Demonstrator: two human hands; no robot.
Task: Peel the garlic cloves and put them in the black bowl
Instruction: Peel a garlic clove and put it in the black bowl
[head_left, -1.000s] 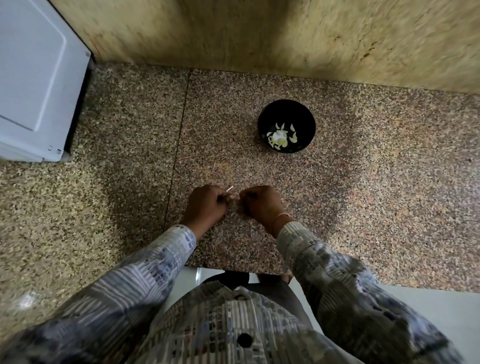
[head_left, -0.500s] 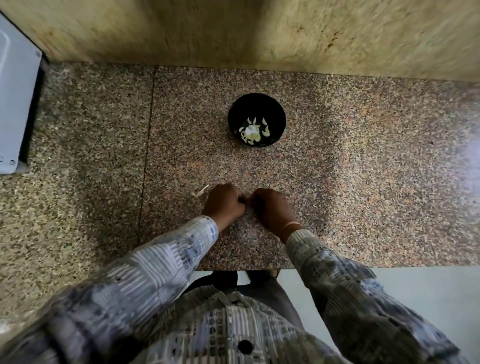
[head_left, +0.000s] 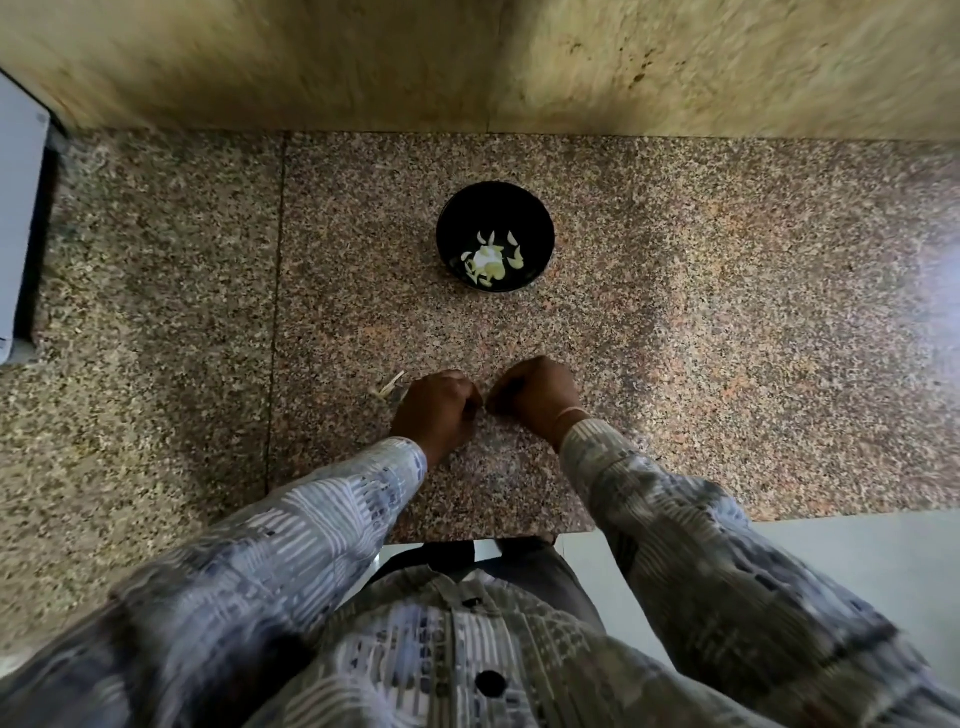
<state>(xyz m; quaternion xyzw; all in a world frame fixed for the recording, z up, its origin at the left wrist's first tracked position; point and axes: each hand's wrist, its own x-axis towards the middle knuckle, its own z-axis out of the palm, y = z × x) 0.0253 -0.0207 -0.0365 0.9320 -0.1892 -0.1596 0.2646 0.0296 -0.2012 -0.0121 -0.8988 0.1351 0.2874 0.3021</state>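
Note:
The black bowl (head_left: 460, 218) stands on the granite counter, straight ahead of my hands, with several pale peeled garlic cloves (head_left: 488, 258) in it. My left hand (head_left: 436, 408) and my right hand (head_left: 537, 395) rest on the counter near its front edge. Both have curled fingers, and their fingertips meet over a small garlic clove that the fingers hide. A thin pale strip of garlic peel (head_left: 388, 387) lies on the counter just left of my left hand.
A white appliance (head_left: 18, 218) stands at the far left edge. A stone wall (head_left: 467, 62) rises behind the counter (head_left: 727, 338). The counter's front edge runs just below my wrists, with pale floor (head_left: 857, 561) beyond it on the right.
The pale strip that stuck up between my hands a second ago now lies on the counter left of my left hand. My hands stay together; the view has swung right.

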